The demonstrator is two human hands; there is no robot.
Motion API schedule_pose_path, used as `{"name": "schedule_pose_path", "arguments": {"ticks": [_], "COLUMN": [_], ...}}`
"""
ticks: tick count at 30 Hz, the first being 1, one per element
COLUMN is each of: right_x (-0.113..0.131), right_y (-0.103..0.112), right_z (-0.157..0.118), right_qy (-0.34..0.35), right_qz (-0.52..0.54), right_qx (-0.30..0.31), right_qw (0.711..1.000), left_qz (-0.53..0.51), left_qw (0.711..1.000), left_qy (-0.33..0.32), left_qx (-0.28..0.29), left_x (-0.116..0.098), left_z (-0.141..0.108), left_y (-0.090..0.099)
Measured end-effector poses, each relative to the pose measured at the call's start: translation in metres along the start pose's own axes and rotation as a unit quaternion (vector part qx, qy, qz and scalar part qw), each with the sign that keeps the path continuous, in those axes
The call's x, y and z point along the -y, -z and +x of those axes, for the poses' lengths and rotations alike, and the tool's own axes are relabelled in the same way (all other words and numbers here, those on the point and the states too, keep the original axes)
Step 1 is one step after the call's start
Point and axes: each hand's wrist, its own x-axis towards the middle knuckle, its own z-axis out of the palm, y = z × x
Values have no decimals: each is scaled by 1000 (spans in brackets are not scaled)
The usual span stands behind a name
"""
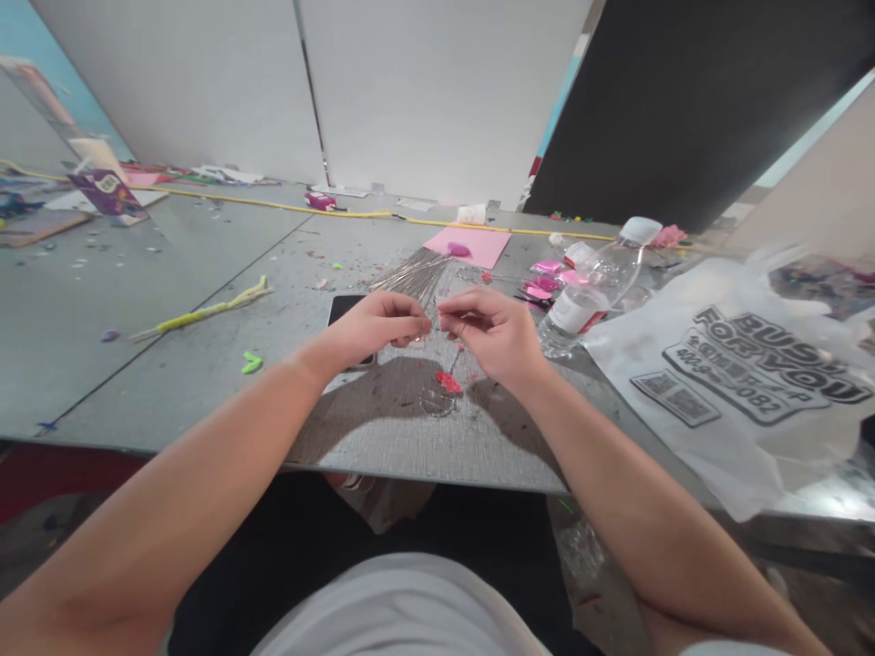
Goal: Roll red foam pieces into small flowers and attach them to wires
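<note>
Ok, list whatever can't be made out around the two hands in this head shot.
- What the left hand and right hand pinch between them: too thin and small to tell.
- Dark phone: mostly hidden behind the left hand.
- Printed white bag: cut off by the right edge.
- Bottle label: too blurred to read.
</note>
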Motion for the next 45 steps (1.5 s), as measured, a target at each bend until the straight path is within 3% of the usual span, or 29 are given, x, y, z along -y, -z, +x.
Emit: {"name": "schedule_pose_path", "arguments": {"ticks": [5,11,16,20,22,24,27,29,36,45], "right_x": [7,6,2,7,8,8,5,3,1,5], "right_y": [2,-2,-3,-2,-2,-3,-5,-6,-7,-8], "right_z": [-1,-2,0,0,-1,-3,-5,-6,-7,-9], "right_qy": [-51,-43,-94,-113,-76,9,134,170,223,194], "right_qz": [-21,34,89,66,20,-43,-122,-145,-161,-159], "right_qx": [16,-15,-41,-31,-11,9,23,29,31,5], "right_qw": [998,998,991,991,997,999,983,974,961,968], "left_qz": [1,25,56,64,69,68,40,16,-30,-13], "left_qw": [1000,1000,998,997,997,997,998,999,999,998], "left_qy": [0,10,24,33,35,34,27,21,9,11], "left_qx": [7,7,3,5,14,24,37,41,35,62], "left_x": [-3,-5,-5,-6,-5,-4,-2,-1,-2,-5], "left_z": [-1,0,-1,-1,-1,-1,-1,-2,-4,-7], "left_y": [-1,0,0,-1,-1,0,0,0,-2,1]}}
